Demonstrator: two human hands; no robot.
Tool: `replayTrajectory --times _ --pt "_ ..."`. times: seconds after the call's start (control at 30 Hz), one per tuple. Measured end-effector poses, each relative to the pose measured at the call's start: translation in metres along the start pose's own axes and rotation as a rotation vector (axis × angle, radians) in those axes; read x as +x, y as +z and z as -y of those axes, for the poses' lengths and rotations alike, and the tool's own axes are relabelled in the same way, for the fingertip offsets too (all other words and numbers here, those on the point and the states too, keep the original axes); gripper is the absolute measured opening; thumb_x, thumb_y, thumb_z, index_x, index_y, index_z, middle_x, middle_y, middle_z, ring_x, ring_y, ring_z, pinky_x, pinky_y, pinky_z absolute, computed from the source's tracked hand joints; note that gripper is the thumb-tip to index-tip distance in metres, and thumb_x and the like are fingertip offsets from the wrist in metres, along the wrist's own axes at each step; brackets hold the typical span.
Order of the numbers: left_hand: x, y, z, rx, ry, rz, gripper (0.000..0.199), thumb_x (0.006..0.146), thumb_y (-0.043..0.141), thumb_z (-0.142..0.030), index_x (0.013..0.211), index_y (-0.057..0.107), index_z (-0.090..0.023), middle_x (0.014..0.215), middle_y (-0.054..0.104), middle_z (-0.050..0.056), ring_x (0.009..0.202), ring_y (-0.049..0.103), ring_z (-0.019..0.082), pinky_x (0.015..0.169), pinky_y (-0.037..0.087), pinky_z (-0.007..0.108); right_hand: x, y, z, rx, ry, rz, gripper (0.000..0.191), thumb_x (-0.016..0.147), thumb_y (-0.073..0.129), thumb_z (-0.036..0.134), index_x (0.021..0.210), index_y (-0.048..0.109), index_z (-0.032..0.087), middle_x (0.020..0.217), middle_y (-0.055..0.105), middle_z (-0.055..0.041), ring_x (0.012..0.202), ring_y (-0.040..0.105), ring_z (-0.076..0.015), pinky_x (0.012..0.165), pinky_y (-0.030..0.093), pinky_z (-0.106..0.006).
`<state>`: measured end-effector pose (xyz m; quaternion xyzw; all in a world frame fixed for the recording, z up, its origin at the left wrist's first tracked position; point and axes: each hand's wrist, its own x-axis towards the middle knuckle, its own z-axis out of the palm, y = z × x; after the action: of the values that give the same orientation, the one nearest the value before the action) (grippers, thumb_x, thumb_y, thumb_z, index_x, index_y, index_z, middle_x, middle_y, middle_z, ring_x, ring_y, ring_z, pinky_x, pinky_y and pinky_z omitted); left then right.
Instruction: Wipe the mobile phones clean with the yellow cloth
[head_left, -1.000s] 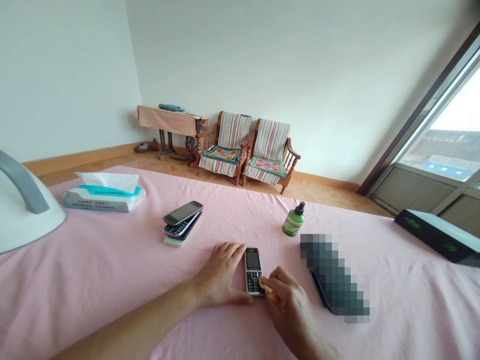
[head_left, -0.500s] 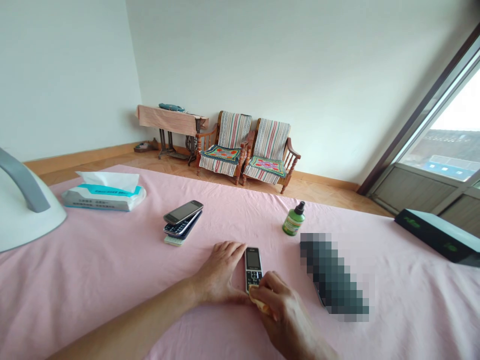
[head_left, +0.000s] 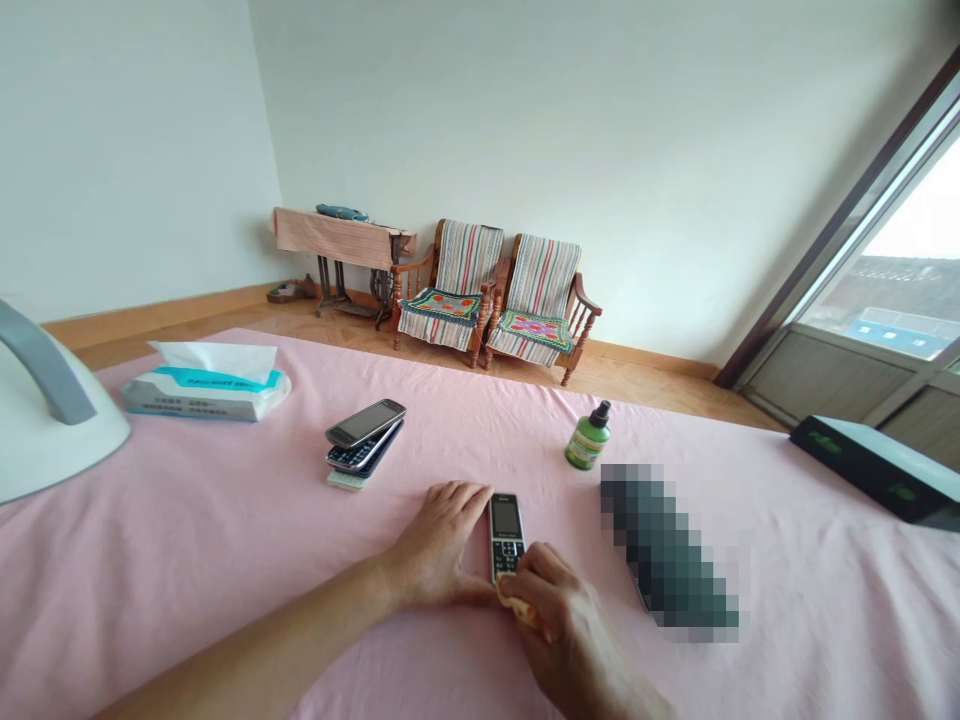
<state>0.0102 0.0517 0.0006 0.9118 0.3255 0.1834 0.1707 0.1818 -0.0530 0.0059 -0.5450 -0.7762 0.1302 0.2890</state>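
A black and silver keypad mobile phone lies face up on the pink cloth, its screen end pointing away from me. My left hand grips it from the left, fingers at the top corner and thumb near the bottom end. Bunched in my right hand is a small yellowish cloth, pressed against the lower keypad, which it partly hides. Further left, several phones rest in an uneven stack. Ahead and to the right stands a green spray bottle with a black top.
A blurred-out dark long object lies right of my hands. A black box sits at the far right. On the left are a tissue pack and a white, grey-handled object. Two chairs stand beyond the pink-covered surface.
The cloth in my right hand has shifted very slightly down and left at the keypad. My left hand and the phone keep their places.
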Motion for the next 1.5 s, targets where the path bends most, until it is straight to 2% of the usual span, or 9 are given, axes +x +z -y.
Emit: replayTrajectory --times 0.2,0.4,0.6,0.83,1.03,1.23,1.4,1.5 --pt "0.001 -0.002 0.0 -0.003 -0.022 0.024 0.099 0.058 0.069 -0.07 0.135 0.039 -0.017 0.133 0.048 0.016 0.123 0.041 0.037 0.105 0.029 0.05 -0.002 -0.006 -0.007 -0.041 0.04 -0.02 0.021 0.075 0.05 0.001 0.07 0.06 0.019 0.077 0.054 -0.0016 0.068 0.051 -0.0127 0.056 0.033 -0.022" --pt "0.001 0.0 0.0 -0.013 -0.004 0.003 0.098 0.059 0.068 -0.071 0.135 0.038 -0.017 0.133 0.048 0.016 0.122 0.042 0.037 0.105 0.029 0.05 -0.002 0.001 -0.004 0.003 0.01 -0.021 0.027 0.071 0.049 -0.004 0.076 0.062 0.019 0.081 0.056 -0.0028 0.073 0.053 -0.0143 0.059 0.034 -0.022" --pt "0.0 -0.001 -0.001 0.004 -0.025 0.026 0.1 0.058 0.069 -0.07 0.135 0.038 -0.014 0.134 0.047 0.017 0.123 0.041 0.036 0.105 0.029 0.05 -0.003 -0.005 -0.009 -0.047 0.095 -0.02 0.023 0.071 0.051 -0.003 0.069 0.058 0.018 0.077 0.054 -0.0013 0.068 0.052 -0.0129 0.058 0.032 -0.022" --pt "0.001 0.0 0.001 -0.009 0.002 0.001 0.097 0.059 0.069 -0.069 0.136 0.038 -0.018 0.135 0.047 0.016 0.123 0.041 0.037 0.105 0.028 0.049 -0.001 0.003 0.0 -0.011 -0.008 -0.021 0.03 0.073 0.05 -0.005 0.078 0.064 0.021 0.081 0.055 -0.002 0.075 0.053 -0.0146 0.061 0.035 -0.021" --pt "0.001 -0.006 -0.003 -0.009 -0.024 0.034 0.099 0.057 0.071 -0.068 0.136 0.038 -0.018 0.134 0.047 0.016 0.124 0.041 0.037 0.105 0.029 0.05 -0.001 -0.003 -0.004 -0.086 0.053 -0.044 0.024 0.075 0.051 -0.003 0.069 0.06 0.019 0.077 0.054 -0.0021 0.071 0.051 -0.0143 0.058 0.034 -0.022" --pt "0.001 -0.008 -0.004 -0.01 -0.004 0.035 0.097 0.059 0.072 -0.064 0.136 0.038 -0.016 0.134 0.047 0.016 0.123 0.041 0.036 0.105 0.029 0.048 0.002 0.006 0.002 -0.03 -0.035 -0.042 0.026 0.081 0.049 -0.001 0.081 0.064 0.021 0.081 0.055 -0.0032 0.076 0.052 -0.0155 0.063 0.038 -0.023" --pt "0.001 -0.006 -0.004 -0.008 -0.005 0.028 0.095 0.06 0.071 -0.065 0.135 0.039 -0.016 0.133 0.048 0.017 0.122 0.043 0.036 0.105 0.03 0.048 0.003 0.006 0.003 -0.027 -0.012 -0.045 0.029 0.073 0.051 -0.007 0.074 0.062 0.02 0.08 0.055 -0.0026 0.076 0.052 -0.0156 0.062 0.038 -0.023" --pt "0.001 -0.006 -0.004 -0.013 0.001 0.018 0.095 0.06 0.071 -0.065 0.135 0.038 -0.018 0.133 0.048 0.016 0.122 0.043 0.036 0.104 0.03 0.049 0.005 0.004 0.002 -0.014 -0.013 -0.062 0.029 0.075 0.051 -0.006 0.077 0.064 0.02 0.081 0.055 -0.0029 0.077 0.052 -0.0157 0.064 0.038 -0.023"
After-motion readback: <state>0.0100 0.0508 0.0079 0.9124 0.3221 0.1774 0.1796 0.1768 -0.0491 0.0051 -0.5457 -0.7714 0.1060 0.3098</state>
